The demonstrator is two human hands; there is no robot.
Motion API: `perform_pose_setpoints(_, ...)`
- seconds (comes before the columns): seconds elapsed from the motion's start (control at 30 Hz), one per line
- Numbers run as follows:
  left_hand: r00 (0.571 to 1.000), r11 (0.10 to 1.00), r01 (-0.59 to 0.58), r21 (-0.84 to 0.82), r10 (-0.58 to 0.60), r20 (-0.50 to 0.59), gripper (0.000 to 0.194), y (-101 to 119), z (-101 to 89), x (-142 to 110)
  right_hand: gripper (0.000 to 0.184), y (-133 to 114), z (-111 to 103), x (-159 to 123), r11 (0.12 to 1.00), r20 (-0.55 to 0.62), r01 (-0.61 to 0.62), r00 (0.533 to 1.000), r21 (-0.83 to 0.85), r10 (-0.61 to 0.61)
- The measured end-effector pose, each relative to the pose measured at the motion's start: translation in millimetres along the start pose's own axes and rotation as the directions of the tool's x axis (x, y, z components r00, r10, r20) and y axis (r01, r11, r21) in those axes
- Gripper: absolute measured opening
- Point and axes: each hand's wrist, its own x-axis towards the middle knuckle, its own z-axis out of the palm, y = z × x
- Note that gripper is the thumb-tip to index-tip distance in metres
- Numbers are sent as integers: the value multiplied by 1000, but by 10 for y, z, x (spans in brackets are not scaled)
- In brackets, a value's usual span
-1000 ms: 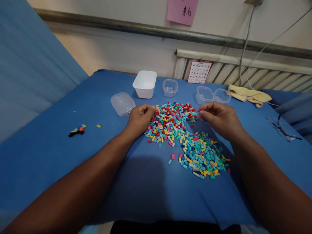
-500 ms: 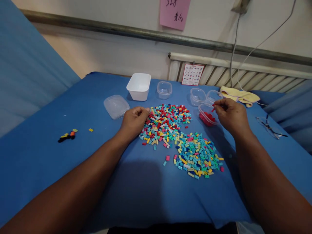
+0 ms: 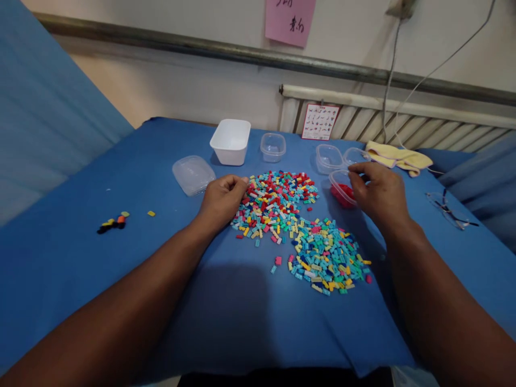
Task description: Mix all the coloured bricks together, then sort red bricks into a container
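Note:
My left hand [image 3: 223, 199] rests at the left edge of a heap of small coloured toy bricks [image 3: 278, 199], its fingers curled and thumb pressed to them; whatever it holds is hidden. Over the rim of a clear plastic tub [image 3: 335, 180] hovers my right hand [image 3: 381, 191], thumb and forefinger slightly apart with no brick visible between them. Red bricks [image 3: 342, 194] lie in that tub, partly covered by the hand. A second heap, mostly turquoise, green and yellow bricks [image 3: 328, 255], joins the first at lower right.
Behind the heaps stand a white tub [image 3: 230, 142], a clear tub [image 3: 273, 148] and two more clear tubs [image 3: 328, 159]. A clear lid [image 3: 193, 174] lies left. Black and coloured pieces [image 3: 113, 222] sit far left. Glasses [image 3: 451, 210] and a yellow cloth [image 3: 399, 157] are right.
My right hand carried a red brick from the heap rightward to the clear tub; the brick no longer shows in its fingers. My left hand has stayed beside the heap. The view shifted slightly.

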Motion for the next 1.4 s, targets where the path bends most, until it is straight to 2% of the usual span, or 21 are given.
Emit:
perform_pose_setpoints(0.07,1000,1000,-3,-4,3,1,34,-6,2,2,21,-159,49,-42,993,95,101,990,64,-107)
perform_pose_setpoints(0.1,1000,1000,-4,-5,4,0,33,-10,4,3,20,-231,88,-70,980,171,164,968,110,-182)
perform_pose_setpoints(0.17,1000,1000,-9,-7,9,-1,34,-14,10,5,21,-337,181,-127,943,323,274,889,189,-324)
perform_pose_setpoints(0.23,1000,1000,-8,-14,8,-5,34,-12,17,4,23,-380,265,-171,914,429,346,807,212,-405)
perform_pose_setpoints(0.33,1000,1000,-7,-9,7,-4,34,1,21,-4,25,-362,327,-193,901,484,392,761,187,-432)
perform_pose_setpoints(0.47,1000,1000,-11,2,11,4,34,-8,12,-8,25,-320,311,-177,892,515,426,736,151,-439)
perform_pose_setpoints(0.6,1000,1000,-17,-16,17,10,36,-41,9,-2,23,-342,288,-188,904,545,416,737,99,-399)
perform_pose_setpoints(0.7,1000,1000,-13,-27,13,11,36,-47,15,-2,19,-391,263,-198,918,502,392,784,56,-366)
perform_pose_setpoints(0.83,1000,1000,-6,-19,7,13,36,-30,16,-10,20,-373,180,-141,952,331,307,897,6,-291)
perform_pose_setpoints(0.93,1000,1000,-14,-21,14,14,35,-32,12,-8,22,-225,114,-72,981,117,186,977,-46,-180)
perform_pose_setpoints(1.0,1000,1000,-21,-24,21,10,35,-43,10,-3,22,-100,86,-41,992,4,78,997,-96,-78)
perform_pose_setpoints(1.07,1000,999,-23,-25,24,10,36,-55,10,5,23,-19,76,-32,989,-47,5,999,-147,-12)
perform_pose_setpoints(1.13,1000,999,-24,-22,24,8,36,-63,12,11,26,-26,94,-46,989,-70,26,997,-145,-37)
perform_pose_setpoints(1.2,1000,1000,-25,-19,25,13,36,-63,14,14,29,-124,154,-85,988,-61,140,988,-65,-144)
perform_pose_setpoints(1.27,1000,1000,-23,-17,24,12,35,-57,16,14,33,-265,263,-142,962,8,266,964,54,-267)
perform_pose_setpoints(1.33,1000,1000,-18,-14,18,8,34,-49,17,12,40,-384,400,-205,939,167,320,927,123,-337)
perform_pose_setpoints(1.4,1000,1000,-13,-13,13,6,35,-42,17,11,57,-446,522,-260,952,328,282,894,119,-305)
